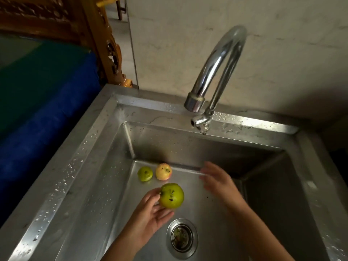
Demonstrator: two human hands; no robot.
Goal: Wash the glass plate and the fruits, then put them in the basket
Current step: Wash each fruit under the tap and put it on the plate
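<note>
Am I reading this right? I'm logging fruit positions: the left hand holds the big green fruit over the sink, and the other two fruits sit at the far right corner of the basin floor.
One thing is off. The small green fruit and the yellow-red fruit sit at the far left corner of the sink floor, as the head view shows. The left hand does hold the big green fruit.

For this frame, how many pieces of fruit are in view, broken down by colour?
Green fruit: 2, the large round green fruit held in the left hand, and the small green fruit lying on the steel sink floor.
Yellow-pink fruit: 1, the round yellow-pink fruit beside the small green one.
Total: 3
</note>
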